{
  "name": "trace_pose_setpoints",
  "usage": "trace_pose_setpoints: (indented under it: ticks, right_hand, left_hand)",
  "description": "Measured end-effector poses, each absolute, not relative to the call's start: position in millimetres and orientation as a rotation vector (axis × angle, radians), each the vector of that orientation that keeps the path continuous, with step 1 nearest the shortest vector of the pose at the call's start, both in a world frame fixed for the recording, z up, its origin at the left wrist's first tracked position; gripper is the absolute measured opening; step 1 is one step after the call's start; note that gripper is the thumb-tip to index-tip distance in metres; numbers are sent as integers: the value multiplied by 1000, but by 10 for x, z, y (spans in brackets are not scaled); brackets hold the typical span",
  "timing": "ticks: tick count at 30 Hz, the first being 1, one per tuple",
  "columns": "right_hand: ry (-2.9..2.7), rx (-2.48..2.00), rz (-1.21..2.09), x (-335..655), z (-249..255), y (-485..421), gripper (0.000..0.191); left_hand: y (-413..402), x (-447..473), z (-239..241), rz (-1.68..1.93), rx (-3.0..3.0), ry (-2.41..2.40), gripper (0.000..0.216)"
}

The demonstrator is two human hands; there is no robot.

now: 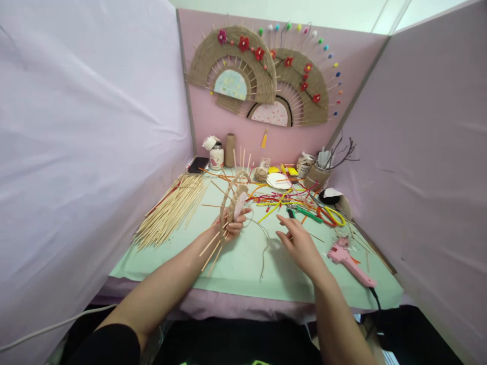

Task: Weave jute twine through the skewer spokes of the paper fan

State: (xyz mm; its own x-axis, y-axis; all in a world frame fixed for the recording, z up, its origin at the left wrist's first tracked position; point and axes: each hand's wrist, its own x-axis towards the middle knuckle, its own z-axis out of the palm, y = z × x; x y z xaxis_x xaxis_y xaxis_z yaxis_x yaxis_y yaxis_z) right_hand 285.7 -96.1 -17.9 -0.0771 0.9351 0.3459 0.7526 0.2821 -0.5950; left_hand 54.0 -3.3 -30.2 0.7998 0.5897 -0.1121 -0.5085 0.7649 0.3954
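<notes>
My left hand is closed round a half-made fan of thin wooden sticks woven with jute twine, held upright on edge over the green mat. Stick ends poke out below my wrist. A loose strand of twine trails from the fan down across the mat. My right hand hovers just right of that strand, fingers stretched out and apart, holding nothing. It is near the green-handled pliers.
A heap of wooden sticks lies at the left. Coloured pipe cleaners, a paper plate, jars and a twine spool crowd the back. A pink glue gun lies at the right. Two finished fans hang on the pink wall.
</notes>
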Motion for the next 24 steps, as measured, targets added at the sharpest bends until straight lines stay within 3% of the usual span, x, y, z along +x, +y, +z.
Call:
trace_pose_setpoints:
  ticks: [4, 12, 19, 24]
  right_hand:
    - [-1662, -1638, 200, 3353, -3, -1206, 40]
    - [-1588, -2544, -37, 4372, -233, -1498, 45]
    - [-1611, -2535, 163, 4285, -375, -1397, 30]
    - [-1631, -2199, 209, 4203, -156, -1475, 30]
  left_hand:
    - [-61, 537, -291, 639, 298, 248, 39]
    - [41, 527, -314, 602, 267, 261, 41]
    - [65, 509, -319, 610, 227, 258, 45]
    - [56, 518, -332, 613, 176, 234, 41]
